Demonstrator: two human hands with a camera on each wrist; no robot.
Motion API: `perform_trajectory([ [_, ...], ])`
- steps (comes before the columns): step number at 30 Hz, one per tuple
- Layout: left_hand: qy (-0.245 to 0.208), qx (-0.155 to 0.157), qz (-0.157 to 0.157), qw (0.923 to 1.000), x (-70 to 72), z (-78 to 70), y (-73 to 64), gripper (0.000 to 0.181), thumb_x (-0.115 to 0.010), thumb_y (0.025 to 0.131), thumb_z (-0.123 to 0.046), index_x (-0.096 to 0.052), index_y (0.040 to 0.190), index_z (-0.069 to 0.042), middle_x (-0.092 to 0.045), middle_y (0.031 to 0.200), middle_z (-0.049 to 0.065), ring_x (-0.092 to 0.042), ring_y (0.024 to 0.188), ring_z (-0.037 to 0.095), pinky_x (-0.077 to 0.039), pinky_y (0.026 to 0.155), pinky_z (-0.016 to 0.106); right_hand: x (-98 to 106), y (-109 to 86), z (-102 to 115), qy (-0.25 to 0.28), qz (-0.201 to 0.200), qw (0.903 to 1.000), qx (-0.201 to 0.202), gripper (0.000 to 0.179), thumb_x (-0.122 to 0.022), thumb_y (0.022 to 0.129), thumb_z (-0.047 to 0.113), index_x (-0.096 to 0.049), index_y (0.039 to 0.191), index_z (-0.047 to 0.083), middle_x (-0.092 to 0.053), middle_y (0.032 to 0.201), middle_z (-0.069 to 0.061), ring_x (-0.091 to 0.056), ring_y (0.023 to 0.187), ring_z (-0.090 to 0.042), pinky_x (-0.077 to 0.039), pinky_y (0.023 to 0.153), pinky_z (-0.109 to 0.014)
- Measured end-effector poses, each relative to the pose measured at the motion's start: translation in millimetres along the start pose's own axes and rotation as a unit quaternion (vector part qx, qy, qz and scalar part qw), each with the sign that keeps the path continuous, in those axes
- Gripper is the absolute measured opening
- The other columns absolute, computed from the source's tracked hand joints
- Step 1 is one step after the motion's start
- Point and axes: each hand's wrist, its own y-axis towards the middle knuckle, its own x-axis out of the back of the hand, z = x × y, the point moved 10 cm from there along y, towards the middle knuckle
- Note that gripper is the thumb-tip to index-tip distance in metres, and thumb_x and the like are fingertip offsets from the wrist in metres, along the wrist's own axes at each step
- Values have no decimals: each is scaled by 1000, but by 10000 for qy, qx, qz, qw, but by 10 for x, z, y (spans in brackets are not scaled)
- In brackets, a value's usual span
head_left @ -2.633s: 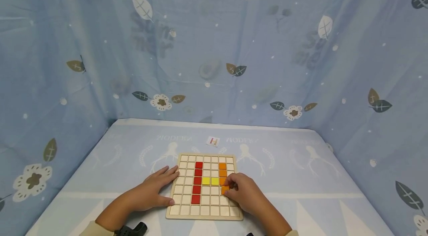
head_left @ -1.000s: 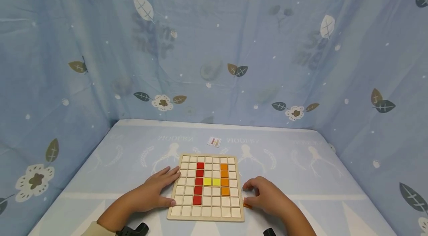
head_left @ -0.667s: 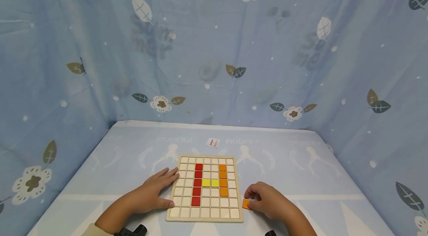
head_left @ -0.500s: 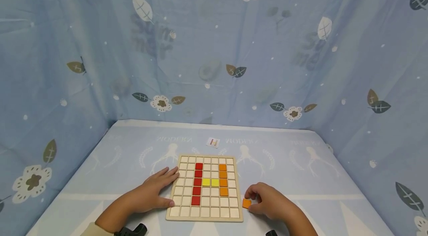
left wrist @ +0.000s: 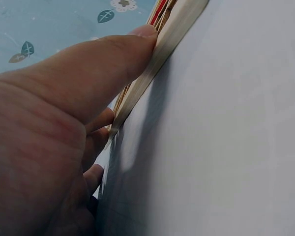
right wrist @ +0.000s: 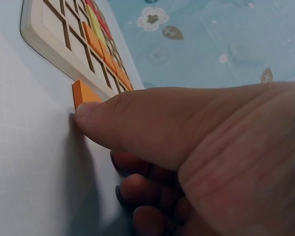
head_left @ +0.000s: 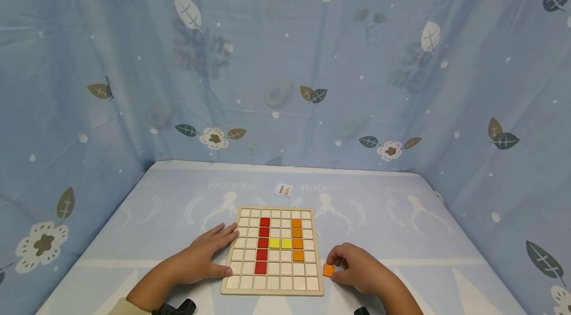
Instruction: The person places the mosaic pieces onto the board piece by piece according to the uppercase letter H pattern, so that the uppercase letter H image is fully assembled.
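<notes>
A wooden grid board (head_left: 273,291) lies flat, most of its squares pale. Red tiles (head_left: 263,243) form one column, orange tiles (head_left: 297,243) a shorter one, and two yellow tiles (head_left: 280,243) sit between them. My left hand (head_left: 200,258) rests along the board's left edge, fingers spread, thumb touching the rim in the left wrist view. Just beyond the right edge, my right hand (head_left: 359,268) pinches a loose orange tile (head_left: 328,270) between thumb and index finger. In the right wrist view its thumb (right wrist: 118,118) covers part of that tile; the index fingertip is hidden there.
A small printed card (head_left: 283,190) with a coloured grid pattern lies behind the board. The pale patterned table (head_left: 388,216) is enclosed by blue floral curtains (head_left: 285,57) at the back and both sides.
My right hand was at the lowest orange tile on the board, then moved right, off the board. The loose orange tile, mostly hidden at first, now shows more fully. The left hand stays put.
</notes>
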Motion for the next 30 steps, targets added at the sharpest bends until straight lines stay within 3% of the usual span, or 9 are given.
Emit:
perform_trajectory([
  [14, -9, 72, 62, 10000, -9, 16, 6, 98, -81, 86, -56, -38, 164, -17, -22, 175, 0, -9, 161, 45, -14, 117, 79, 7, 1, 33, 26, -98, 9999, 97, 24, -83, 84, 9, -68, 95, 24, -61, 90, 5, -53, 84, -16, -43, 72, -28],
  [21, -34, 101, 72, 9999, -19, 21, -2, 97, -81, 85, -56, -39, 164, -16, -22, 175, 0, -9, 161, 45, -12, 117, 80, 5, -8, 49, 295, -294, 9991, 126, 14, -79, 91, 14, -69, 92, 24, -64, 85, 8, -57, 78, -13, -44, 68, -26],
  [30, -11, 83, 44, 10000, -2, 1, 9, 98, -81, 86, -56, -38, 164, -16, -22, 175, 1, -9, 161, 45, -13, 116, 80, 98, 104, 261, 1121, -1016, 9883, -197, 8, -80, 92, 17, -73, 94, 20, -70, 87, 7, -59, 82, -17, -49, 69, -30],
])
